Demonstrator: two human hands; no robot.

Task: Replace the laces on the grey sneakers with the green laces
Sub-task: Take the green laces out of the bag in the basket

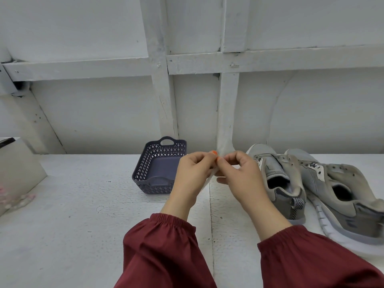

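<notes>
Both hands are up, centre of view, above the table [83,204]. Left hand [192,173] and right hand [239,175] have fingers curled, thumb and forefinger tips nearly meeting. Between them they pinch a pale strip [209,179]; a short length shows below the left palm. Probably an old lace, can't confirm, too little visible. Hands are close together and raised, likely to fold or bundle it in plain sight.

Grey sneakers [276,177] sit side by side on the table just right of the hands, toes toward the wall, tongues loose, eyelets apparently empty. Judgement: unlacing done, relacing not started.

Dark lattice basket [160,169] sits just left of the hands, nothing seen inside; likely the drop spot for the strip.

Green laces not in view. Next step depends on locating them first.
</notes>
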